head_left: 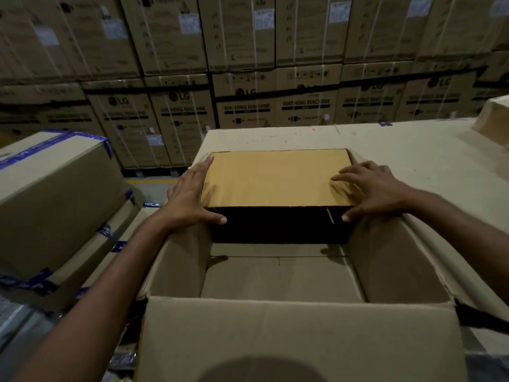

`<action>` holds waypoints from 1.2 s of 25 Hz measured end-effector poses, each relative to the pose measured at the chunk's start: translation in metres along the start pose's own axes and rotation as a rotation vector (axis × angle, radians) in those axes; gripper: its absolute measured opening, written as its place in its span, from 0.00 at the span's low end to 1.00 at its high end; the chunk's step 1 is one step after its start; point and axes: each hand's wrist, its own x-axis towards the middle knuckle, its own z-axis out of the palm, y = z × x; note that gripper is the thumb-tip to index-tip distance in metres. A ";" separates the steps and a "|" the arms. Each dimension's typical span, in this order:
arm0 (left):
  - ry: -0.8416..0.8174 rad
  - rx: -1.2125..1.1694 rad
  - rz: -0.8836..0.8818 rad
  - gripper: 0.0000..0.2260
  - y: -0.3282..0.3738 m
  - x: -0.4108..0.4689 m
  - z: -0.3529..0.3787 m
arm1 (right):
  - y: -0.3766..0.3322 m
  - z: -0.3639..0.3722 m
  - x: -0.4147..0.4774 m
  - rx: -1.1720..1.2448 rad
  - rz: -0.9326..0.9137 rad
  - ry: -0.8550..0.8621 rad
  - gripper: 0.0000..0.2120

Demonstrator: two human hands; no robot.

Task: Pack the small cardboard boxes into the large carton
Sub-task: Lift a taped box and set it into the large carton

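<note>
A small yellow-brown cardboard box (275,179) sits in the far half of the large open carton (297,337), its top about level with the carton's rim. My left hand (190,194) grips the box's left side, fingers along the top edge and thumb on the dark front face. My right hand (371,188) holds the right side, fingers spread on the top and thumb on the front corner. The carton's near half shows its bare floor (278,277). All the carton's flaps are folded outward.
Taped cardboard cartons with blue tape (55,194) are stacked at the left. A wall of washing-machine cartons (275,106) fills the background. A flat cardboard surface (413,144) spreads to the right, with another box corner (495,119) at the far right.
</note>
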 end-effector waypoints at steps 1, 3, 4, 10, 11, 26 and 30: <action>-0.004 -0.003 -0.003 0.64 -0.003 0.002 0.001 | 0.001 0.002 0.004 -0.052 -0.035 0.003 0.44; -0.004 -0.001 -0.001 0.64 -0.004 0.004 0.001 | 0.000 0.000 0.007 0.011 -0.090 0.070 0.37; -0.001 -0.006 0.004 0.64 -0.006 0.005 0.002 | 0.000 -0.003 0.005 0.103 -0.096 0.103 0.32; 0.335 -0.120 0.000 0.49 0.001 0.023 0.002 | -0.006 -0.016 0.013 0.577 0.045 0.739 0.18; 0.450 -0.175 -0.025 0.44 0.007 0.029 0.001 | -0.007 -0.017 0.023 0.613 0.070 0.864 0.22; 0.305 -0.150 -0.043 0.45 -0.023 0.138 0.017 | 0.025 0.002 0.103 0.342 0.146 0.537 0.45; 0.080 0.037 -0.157 0.53 -0.034 0.150 0.025 | 0.032 0.008 0.120 0.354 0.219 0.377 0.56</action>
